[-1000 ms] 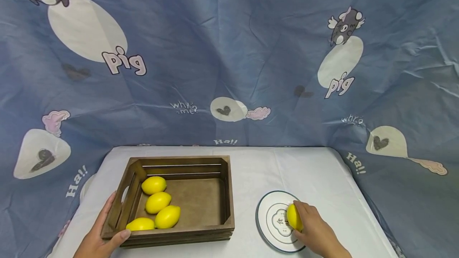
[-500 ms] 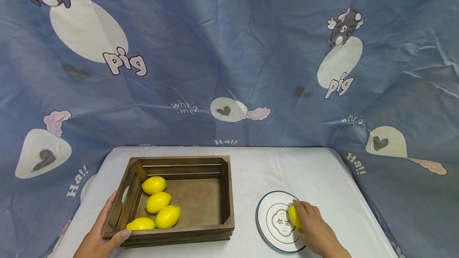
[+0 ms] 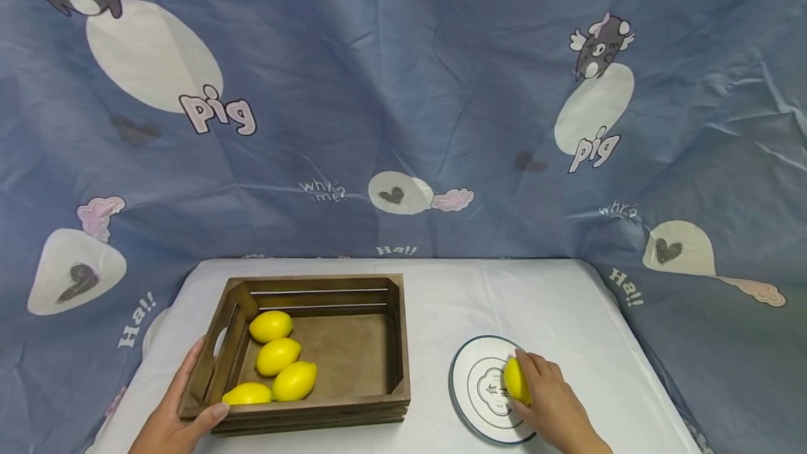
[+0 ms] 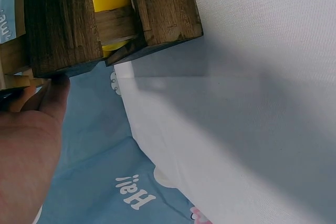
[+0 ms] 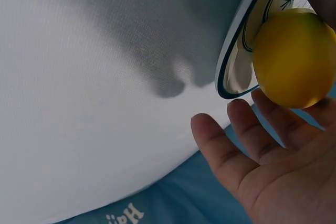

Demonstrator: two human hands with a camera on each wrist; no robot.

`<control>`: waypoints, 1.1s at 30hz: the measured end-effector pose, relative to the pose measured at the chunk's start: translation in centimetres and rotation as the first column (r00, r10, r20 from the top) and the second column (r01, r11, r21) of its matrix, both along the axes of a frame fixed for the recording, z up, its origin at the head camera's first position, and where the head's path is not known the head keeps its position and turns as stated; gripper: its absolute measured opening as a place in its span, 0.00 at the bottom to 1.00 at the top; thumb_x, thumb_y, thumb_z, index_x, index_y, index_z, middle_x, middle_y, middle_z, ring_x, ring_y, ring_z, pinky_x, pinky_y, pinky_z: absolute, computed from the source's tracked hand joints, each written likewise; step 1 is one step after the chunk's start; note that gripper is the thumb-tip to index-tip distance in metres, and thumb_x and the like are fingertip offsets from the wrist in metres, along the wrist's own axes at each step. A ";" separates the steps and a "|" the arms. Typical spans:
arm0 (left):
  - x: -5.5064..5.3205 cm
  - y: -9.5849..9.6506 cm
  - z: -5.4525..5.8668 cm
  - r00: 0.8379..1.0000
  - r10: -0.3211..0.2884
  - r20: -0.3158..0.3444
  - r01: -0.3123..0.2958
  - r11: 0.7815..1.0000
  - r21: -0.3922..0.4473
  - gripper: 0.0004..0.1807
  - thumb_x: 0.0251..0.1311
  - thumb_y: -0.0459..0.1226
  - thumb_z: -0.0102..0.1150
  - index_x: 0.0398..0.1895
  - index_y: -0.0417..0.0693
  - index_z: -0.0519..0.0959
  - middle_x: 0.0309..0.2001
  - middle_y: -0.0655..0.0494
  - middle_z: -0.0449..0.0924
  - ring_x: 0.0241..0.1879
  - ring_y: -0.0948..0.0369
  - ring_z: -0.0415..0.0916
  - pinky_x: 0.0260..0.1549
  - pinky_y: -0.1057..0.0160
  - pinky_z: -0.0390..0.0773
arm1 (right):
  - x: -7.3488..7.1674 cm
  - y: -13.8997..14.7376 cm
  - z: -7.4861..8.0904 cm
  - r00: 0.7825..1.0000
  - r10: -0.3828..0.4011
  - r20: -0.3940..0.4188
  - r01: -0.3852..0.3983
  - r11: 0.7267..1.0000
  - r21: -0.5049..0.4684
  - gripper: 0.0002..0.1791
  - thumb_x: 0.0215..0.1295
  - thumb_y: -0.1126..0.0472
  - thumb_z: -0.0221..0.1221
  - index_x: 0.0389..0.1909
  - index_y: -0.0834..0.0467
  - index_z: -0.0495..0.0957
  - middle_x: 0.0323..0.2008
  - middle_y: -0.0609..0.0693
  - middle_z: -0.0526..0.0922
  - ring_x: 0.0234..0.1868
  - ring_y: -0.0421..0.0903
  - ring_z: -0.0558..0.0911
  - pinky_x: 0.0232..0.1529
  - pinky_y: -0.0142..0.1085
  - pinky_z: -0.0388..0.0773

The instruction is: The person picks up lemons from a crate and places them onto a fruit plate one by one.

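Note:
A dark brown wooden crate [image 3: 353,352] stands on the left of the table with several yellow lemons inside, one of them a lemon [image 3: 271,326] near its back left corner. My left hand [image 3: 173,405] grips the crate's front left corner, thumb over the front rim and fingers along the outer left side. On the right, my right hand [image 3: 551,398] holds another lemon [image 5: 294,59] between thumb and fingers, low over a white plate [image 3: 466,398] with a dark rim. Part of that lemon is hidden behind the fingers in the head view. Two fingers stretch away from it in the right wrist view.
A white cloth [image 3: 435,307] covers the table. Behind and at both sides hangs a blue curtain [image 3: 403,111] printed with pigs and words. Between crate and plate lies a strip of bare cloth. The crate's front wall [image 4: 163,9] has slatted gaps.
The lemon in my right hand shifts slightly right, then back left, over the plate. My left hand, the crate and its lemons stay in place.

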State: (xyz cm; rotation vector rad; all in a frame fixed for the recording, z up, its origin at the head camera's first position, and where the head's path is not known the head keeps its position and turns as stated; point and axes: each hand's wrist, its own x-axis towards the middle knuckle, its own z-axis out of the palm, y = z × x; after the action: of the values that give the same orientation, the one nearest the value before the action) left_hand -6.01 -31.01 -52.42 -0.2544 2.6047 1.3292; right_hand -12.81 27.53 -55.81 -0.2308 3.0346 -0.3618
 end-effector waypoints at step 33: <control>0.0 -0.1 -0.5 1.000 0.003 -0.027 -0.003 1.000 0.015 0.58 0.75 0.48 0.58 0.84 0.62 0.20 0.82 0.31 0.24 0.72 0.17 0.39 0.52 0.13 0.54 | 0.2 -0.9 1.1 0.983 0.047 -0.175 -0.062 0.995 -0.081 0.49 0.52 0.48 0.80 0.73 0.60 0.71 0.66 0.59 0.76 0.65 0.61 0.76 0.61 0.59 0.78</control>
State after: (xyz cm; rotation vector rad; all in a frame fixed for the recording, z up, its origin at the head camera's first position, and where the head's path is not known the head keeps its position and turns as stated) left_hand -6.01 -31.13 -52.91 -0.2394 2.6161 1.3623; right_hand -12.62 26.62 -54.76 -0.3685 3.1782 -0.4938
